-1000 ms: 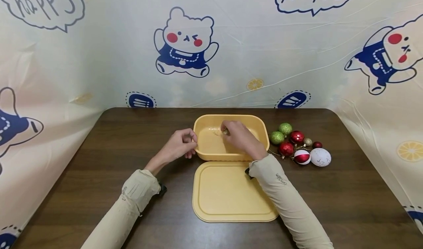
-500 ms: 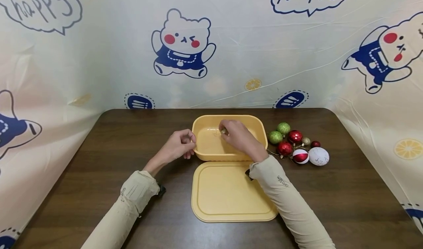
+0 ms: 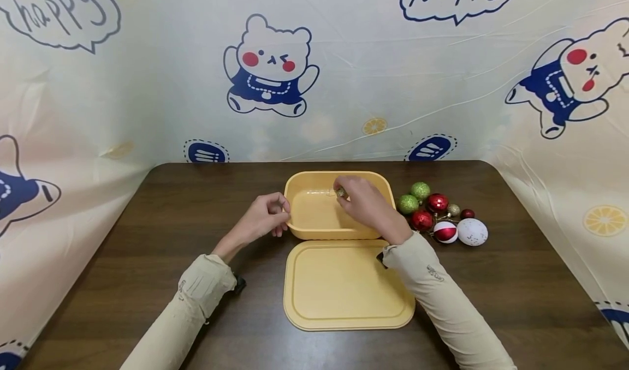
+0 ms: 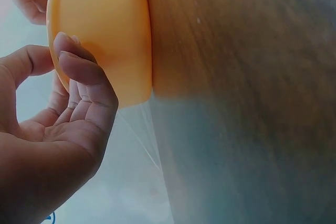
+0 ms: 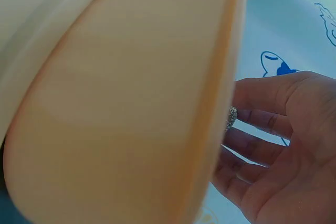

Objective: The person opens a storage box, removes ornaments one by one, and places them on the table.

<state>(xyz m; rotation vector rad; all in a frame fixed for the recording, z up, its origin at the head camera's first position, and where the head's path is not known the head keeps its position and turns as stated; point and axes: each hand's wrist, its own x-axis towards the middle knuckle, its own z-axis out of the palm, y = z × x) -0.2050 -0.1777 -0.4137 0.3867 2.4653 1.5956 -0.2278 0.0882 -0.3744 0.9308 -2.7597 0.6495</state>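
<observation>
In the head view, my left hand (image 3: 262,217) pinches the left rim of a yellow rectangular box (image 3: 339,234), thumb and fingers on its edge. The left wrist view shows that hand (image 4: 68,103) with its thumb on one side of the box wall (image 4: 118,40). My right hand (image 3: 368,203) reaches over the box interior, holding a small gold glitter ball ornament (image 3: 341,193) in its fingertips. The box wall (image 5: 157,103) hides most of that glitter ball (image 5: 231,118) in the right wrist view.
A flat yellow lid (image 3: 349,288) lies in front of the box. To the box's right are green glitter balls (image 3: 408,204), red balls (image 3: 437,202), a striped ball (image 3: 445,232), a white speckled ball (image 3: 473,232) and smaller balls. A printed curtain (image 3: 344,86) surrounds the table (image 3: 196,206).
My right hand has shifted a little to the right within the box, the gold ball still in its fingers. The left hand stays on the rim. The head view has moved slightly.
</observation>
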